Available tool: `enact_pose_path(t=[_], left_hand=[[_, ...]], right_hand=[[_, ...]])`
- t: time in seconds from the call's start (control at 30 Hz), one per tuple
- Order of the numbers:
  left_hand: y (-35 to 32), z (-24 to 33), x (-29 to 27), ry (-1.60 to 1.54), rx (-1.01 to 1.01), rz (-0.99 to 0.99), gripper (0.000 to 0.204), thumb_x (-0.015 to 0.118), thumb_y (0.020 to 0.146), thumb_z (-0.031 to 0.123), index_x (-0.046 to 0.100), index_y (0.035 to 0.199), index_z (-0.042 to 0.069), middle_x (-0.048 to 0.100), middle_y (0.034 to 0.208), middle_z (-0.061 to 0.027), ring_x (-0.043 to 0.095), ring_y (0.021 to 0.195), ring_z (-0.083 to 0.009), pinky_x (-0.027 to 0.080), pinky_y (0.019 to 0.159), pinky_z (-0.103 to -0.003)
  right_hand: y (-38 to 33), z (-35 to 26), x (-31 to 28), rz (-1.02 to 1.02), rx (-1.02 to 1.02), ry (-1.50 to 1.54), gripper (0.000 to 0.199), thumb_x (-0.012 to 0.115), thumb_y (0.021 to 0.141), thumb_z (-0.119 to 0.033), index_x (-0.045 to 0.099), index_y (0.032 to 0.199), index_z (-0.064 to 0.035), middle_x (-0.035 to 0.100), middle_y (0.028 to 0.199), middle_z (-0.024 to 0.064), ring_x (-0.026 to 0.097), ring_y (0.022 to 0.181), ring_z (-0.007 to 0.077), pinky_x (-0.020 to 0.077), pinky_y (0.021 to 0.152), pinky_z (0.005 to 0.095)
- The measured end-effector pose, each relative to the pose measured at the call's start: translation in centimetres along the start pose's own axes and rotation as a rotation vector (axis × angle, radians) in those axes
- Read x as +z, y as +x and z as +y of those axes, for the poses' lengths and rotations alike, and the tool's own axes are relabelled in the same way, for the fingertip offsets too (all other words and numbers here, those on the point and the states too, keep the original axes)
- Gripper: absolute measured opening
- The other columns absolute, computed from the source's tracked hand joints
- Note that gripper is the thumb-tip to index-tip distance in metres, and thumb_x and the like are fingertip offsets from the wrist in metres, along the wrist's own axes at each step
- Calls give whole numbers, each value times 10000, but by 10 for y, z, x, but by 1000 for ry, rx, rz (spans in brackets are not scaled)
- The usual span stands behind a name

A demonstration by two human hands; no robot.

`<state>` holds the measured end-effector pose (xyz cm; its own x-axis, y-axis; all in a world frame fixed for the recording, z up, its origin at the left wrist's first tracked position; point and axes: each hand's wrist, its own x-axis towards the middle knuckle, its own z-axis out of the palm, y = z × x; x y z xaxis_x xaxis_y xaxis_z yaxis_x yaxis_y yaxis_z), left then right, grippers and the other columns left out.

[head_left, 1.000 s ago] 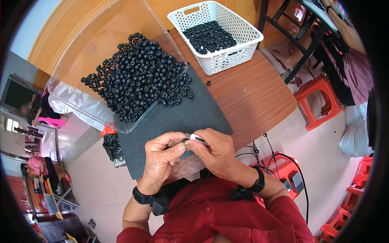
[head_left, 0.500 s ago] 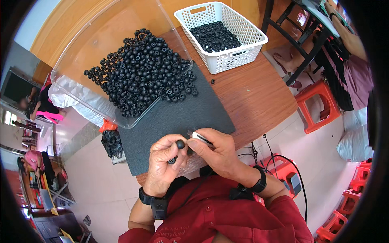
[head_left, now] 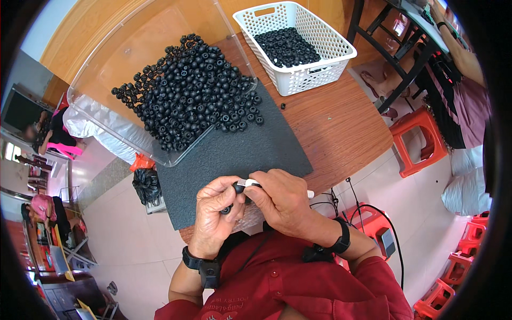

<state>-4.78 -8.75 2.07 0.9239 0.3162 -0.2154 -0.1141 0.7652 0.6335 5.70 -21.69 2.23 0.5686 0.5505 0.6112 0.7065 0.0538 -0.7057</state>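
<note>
Head view: hands (head_left: 250, 205) now closed together on black ring (head_left: 235, 187).

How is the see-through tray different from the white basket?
The clear tray is see-through with smooth walls; the white basket is solid white with holes all over its sides. The tray is wider and shallower, the basket smaller and deeper. The black rings in the tray pile up and spill onto the dark mat; those in the basket lie low inside it. Both are plastic, stand on the wooden table and hold the same rings.

Small black ring part (head_left: 237, 186) pinched against a white tool tip (head_left: 249, 183), another black piece (head_left: 226, 210) below it.
</note>
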Motion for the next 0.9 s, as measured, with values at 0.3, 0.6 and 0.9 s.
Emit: enact_pose_path(t=[0.3, 0.6, 0.9], left_hand=[[0, 0, -2, 15, -11, 6, 238, 621, 904, 115, 606, 1067, -58, 644, 777, -129, 450, 452, -89, 342, 415, -213], [0, -2, 2, 29, -26, 36, 246, 621, 904, 137, 604, 1051, -59, 630, 747, -116, 448, 448, -98, 351, 432, -223], [-2, -4, 7, 41, -14, 77, 235, 629, 893, 144, 615, 1013, -58, 626, 748, -115, 457, 454, -115, 367, 450, -244]], right_hand=[[-1, 2, 1, -10, -35, -66, 152, 636, 864, -155, 566, 836, -23, 490, 642, 89, 525, 567, 257, 410, 492, 373], [-3, 4, 5, 46, -129, -153, 212, 667, 844, -202, 574, 839, -12, 463, 634, 72, 497, 544, 227, 400, 474, 352], [-3, 4, 4, 68, -254, -276, 272, 720, 787, -211, 599, 872, 17, 466, 642, 63, 489, 538, 206, 389, 460, 332]])
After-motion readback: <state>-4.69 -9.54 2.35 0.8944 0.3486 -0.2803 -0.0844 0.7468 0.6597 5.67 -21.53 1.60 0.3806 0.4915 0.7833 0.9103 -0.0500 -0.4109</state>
